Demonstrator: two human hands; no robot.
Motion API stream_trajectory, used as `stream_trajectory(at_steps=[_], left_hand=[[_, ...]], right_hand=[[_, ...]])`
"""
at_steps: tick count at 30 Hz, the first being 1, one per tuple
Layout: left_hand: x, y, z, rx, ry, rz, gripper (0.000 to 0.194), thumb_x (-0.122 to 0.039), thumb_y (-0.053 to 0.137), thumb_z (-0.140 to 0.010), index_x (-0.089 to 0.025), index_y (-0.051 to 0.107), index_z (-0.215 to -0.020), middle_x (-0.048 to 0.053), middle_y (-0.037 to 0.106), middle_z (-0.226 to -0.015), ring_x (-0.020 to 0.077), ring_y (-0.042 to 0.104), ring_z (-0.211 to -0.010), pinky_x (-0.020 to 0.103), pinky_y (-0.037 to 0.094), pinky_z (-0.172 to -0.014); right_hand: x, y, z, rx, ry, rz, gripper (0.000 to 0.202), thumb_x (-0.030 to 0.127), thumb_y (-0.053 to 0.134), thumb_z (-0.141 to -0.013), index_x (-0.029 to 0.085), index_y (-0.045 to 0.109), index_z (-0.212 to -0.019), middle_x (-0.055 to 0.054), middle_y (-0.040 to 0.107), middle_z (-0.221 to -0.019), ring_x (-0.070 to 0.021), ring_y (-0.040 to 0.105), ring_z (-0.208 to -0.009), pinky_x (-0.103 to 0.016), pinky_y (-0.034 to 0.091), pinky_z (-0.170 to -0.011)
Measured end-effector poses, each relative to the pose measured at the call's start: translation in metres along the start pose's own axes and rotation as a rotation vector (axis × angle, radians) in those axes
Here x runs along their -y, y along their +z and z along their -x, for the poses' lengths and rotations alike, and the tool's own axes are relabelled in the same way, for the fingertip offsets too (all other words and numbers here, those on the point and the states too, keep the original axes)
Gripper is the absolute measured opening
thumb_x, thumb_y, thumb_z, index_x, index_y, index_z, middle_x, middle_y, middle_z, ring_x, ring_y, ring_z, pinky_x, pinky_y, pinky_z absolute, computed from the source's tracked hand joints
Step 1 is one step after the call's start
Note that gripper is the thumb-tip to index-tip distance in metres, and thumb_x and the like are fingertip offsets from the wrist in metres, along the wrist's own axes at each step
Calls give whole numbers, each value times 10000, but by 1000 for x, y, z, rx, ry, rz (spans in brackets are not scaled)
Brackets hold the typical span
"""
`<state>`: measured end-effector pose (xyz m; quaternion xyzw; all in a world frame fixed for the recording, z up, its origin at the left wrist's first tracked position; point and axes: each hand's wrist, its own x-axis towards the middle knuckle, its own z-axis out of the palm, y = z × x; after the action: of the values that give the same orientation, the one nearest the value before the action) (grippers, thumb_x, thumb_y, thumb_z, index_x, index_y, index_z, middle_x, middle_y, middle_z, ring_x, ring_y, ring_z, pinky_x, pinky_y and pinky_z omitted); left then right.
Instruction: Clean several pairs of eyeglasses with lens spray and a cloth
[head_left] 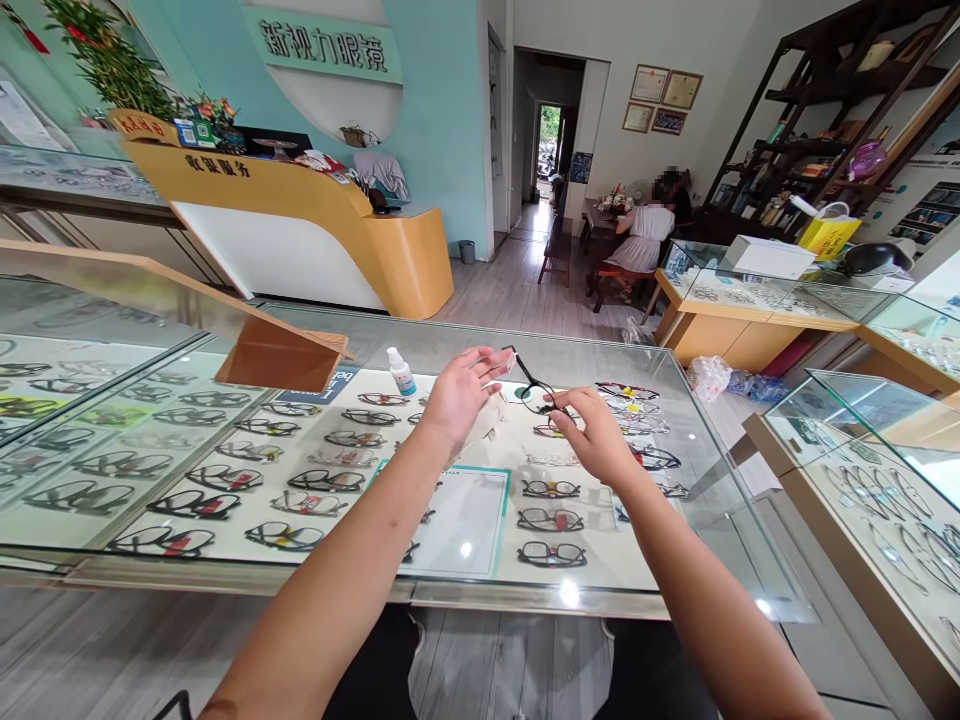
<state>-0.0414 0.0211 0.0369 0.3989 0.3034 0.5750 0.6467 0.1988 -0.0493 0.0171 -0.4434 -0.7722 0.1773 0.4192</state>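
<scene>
My right hand point(594, 430) pinches a pair of dark round-framed eyeglasses point(534, 397) by the front of the frame, above the glass counter. One temple of the glasses points up and away to the left. My left hand point(466, 388) is at that temple's tip, its fingers curled. A pale cloth point(491, 418) hangs below the left palm and seems gripped in it; the exact grip is partly hidden. Just left of this hand, a small white spray bottle point(402, 374) stands on the counter glass.
Rows of eyeglasses point(551, 522) lie inside the glass display counter point(615, 362), around a teal-edged white panel point(472, 520). A brown slanted stand point(281, 352) rises at left. Beyond are a yellow-and-white desk point(300, 235), more display cases point(855, 440) and a seated person point(643, 235).
</scene>
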Motion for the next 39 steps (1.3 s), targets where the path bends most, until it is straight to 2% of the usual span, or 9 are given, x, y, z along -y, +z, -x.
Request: stream_trajectory(at_steps=[4, 8, 11, 15, 22, 30, 32, 35, 39], left_hand=[[4, -12, -3, -341, 455, -501, 137, -325, 709, -910, -217, 625, -914, 40, 678, -949, 209, 623, -949, 318, 456, -868], [0, -40, -14, -710, 772, -749, 140, -182, 671, -915, -226, 572, -1004, 45, 608, -1086, 212, 574, -1048, 349, 435, -1026], [-1, -66, -30, -963, 731, -825, 357, -95, 685, -823, -223, 520, -1113, 93, 588, -1263, 238, 575, -1166, 392, 426, -1108], [5, -97, -50, -1097, 411, -788, 460, -92, 689, -816, -220, 482, -1207, 118, 601, -1330, 266, 585, -1263, 424, 423, -1130], [23, -118, -63, -1035, 165, -710, 363, -125, 675, -839, -247, 486, -1123, 93, 685, -1174, 291, 687, -1123, 460, 472, -1055], [16, -99, -57, -917, 289, -711, 195, -170, 612, -862, -252, 521, -1014, 64, 684, -1069, 267, 672, -1036, 415, 513, -992], [12, -82, -52, -799, 367, -647, 175, -205, 625, -844, -250, 543, -991, 35, 663, -1006, 218, 652, -916, 350, 544, -869], [6, -49, -37, -459, 383, -363, 185, -303, 687, -800, -242, 550, -907, 0, 573, -830, 171, 573, -742, 290, 520, -683], [-1, -10, -6, 117, 6, 8, 486, -697, 629, -878, -231, 532, -784, 4, 484, -705, 181, 530, -657, 328, 523, -600]], right_hand=[[-4, 0, 0, -103, 132, -160, 218, 475, 611, -1053, 293, 724, -1094, -67, 790, -1210, -296, 671, -1142, -486, 493, -1029], [-6, -1, -3, -170, 254, -440, 246, 521, 726, -973, 279, 751, -1006, -49, 798, -1077, -267, 687, -1056, -429, 499, -979], [-7, -2, -5, -212, 349, -741, 237, 496, 823, -904, 278, 747, -960, -36, 811, -1040, -238, 693, -1051, -365, 512, -916], [-8, -8, -7, -203, 470, -1114, 287, 467, 907, -821, 261, 714, -869, -41, 814, -1061, -202, 715, -991, -306, 543, -795], [-5, -13, -8, -180, 572, -1373, 317, 415, 951, -774, 270, 680, -851, -15, 811, -1044, -191, 743, -950, -329, 616, -854], [3, -13, -6, -109, 489, -1353, 306, 392, 937, -795, 286, 657, -861, 1, 787, -973, -198, 723, -925, -367, 590, -903], [6, -13, -7, -92, 460, -1324, 346, 409, 943, -791, 278, 625, -829, 5, 772, -920, -199, 713, -907, -371, 568, -907], [10, -12, -7, -67, 422, -1246, 380, 432, 927, -815, 268, 584, -824, -7, 771, -902, -211, 707, -928, -364, 525, -895], [13, -5, -4, -35, 386, -1124, 322, 429, 850, -893, 269, 571, -880, -33, 796, -962, -219, 684, -944, -356, 471, -884]])
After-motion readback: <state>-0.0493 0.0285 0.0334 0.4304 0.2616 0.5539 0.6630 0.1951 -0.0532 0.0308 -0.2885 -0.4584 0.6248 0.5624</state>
